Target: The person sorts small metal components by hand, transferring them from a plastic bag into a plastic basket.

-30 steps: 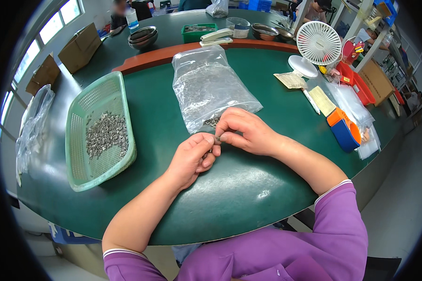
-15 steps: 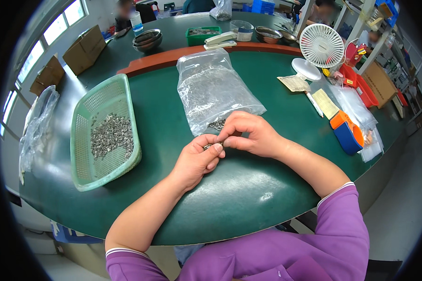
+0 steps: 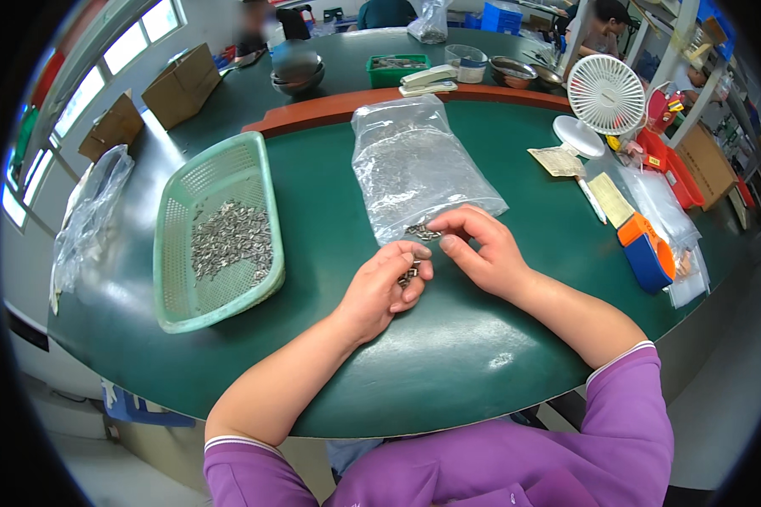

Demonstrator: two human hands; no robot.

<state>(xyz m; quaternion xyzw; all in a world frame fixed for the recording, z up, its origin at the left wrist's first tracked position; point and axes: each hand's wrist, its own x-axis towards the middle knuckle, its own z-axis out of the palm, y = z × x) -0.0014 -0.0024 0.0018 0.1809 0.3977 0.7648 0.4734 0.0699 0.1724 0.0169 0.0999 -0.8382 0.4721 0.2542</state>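
Observation:
My left hand [image 3: 376,291] is curled round several small metal parts [image 3: 409,273], which show between thumb and fingers. Just right of it, my right hand [image 3: 492,260] has thumb and forefinger apart, with nothing visible between them. Its forefinger tip reaches a little heap of the same parts [image 3: 419,231] at the near edge of a clear plastic bag [image 3: 427,165]. The bag lies flat on the green table [image 3: 321,253], and its contents look greyish through the film. To the left stands a pale green mesh basket [image 3: 277,245] with many small grey metal parts [image 3: 232,242] inside.
A white fan [image 3: 605,95] stands at the back right. Nearer are paper slips [image 3: 610,196], a marker [image 3: 592,199], an orange and blue tape roll [image 3: 648,258] and plastic bags [image 3: 661,207]. A red-brown ledge [image 3: 330,108] crosses behind the bag; bowls [image 3: 300,80] and a stapler [image 3: 429,78] sit beyond.
My right hand has parted from my left and moved to the heap by the bag, its thumb and forefinger opening. My left hand stays curled. The whole view has shifted slightly.

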